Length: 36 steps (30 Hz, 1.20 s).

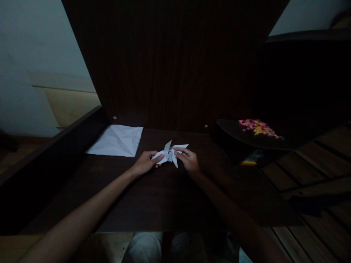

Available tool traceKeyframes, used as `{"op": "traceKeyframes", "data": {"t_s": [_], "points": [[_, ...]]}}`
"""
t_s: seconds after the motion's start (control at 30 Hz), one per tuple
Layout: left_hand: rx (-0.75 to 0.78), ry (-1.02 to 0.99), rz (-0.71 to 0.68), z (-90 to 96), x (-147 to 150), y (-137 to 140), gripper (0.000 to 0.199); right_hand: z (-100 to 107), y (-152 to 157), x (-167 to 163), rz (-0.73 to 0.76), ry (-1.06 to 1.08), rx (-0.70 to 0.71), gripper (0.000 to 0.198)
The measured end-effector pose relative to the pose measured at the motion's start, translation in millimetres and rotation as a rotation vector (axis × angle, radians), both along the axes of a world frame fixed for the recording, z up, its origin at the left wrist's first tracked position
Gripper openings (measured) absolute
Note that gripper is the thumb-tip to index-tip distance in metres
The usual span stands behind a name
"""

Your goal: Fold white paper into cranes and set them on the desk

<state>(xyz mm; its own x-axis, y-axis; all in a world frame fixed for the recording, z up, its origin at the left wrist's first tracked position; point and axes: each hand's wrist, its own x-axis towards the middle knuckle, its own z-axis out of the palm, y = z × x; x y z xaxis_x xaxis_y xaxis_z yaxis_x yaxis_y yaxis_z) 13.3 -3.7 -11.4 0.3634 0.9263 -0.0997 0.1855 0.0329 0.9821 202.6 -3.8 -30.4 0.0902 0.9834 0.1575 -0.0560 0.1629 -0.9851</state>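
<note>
A folded white paper pinwheel [167,147] with pointed blades is held between both hands, over the middle of the dark desk. My left hand [146,162] pinches its left blade, thumb on top and fingers beneath. From the other side my right hand [189,160] is closed on the right part, its index finger along the upper right blade and its thumb near the centre. The undersides of the pinwheel and some of the fingertips are hidden. Behind my left hand lies a creased white paper sheet [116,140], flat on the desk.
A dark upright panel [175,65] rises at the back of the desk [153,204], and a low side board [55,146] borders the left. At right, a rounded shelf [230,128] carries a heap of small colourful pieces [259,128]. Wooden slats [309,168] show beyond it.
</note>
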Motion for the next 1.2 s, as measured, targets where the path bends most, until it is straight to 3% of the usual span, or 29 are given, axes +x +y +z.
{"op": "traceKeyframes", "data": {"t_s": [0.23,0.6,1.03,1.13,1.2], "points": [[-0.215,-0.117,0.015,3.8,0.9,-1.4,0.034,-5.0,7.6,5.3,0.048,0.13,-0.123,0.03],[-0.392,-0.273,0.028,1.3,-1.7,3.3,0.027,-11.7,10.9,9.7,0.102,0.333,-0.257,0.021],[-0.317,-0.297,0.031,-0.7,0.7,2.0,0.029,-5.9,9.2,3.7,0.044,0.302,-0.217,0.027],[-0.275,-0.329,0.059,-1.2,0.8,1.9,0.03,-4.6,7.4,4.3,0.017,0.195,-0.192,0.04],[-0.247,-0.346,0.078,-2.1,0.7,2.4,0.031,-4.3,4.1,5.3,-0.012,0.079,-0.104,0.046]]}}
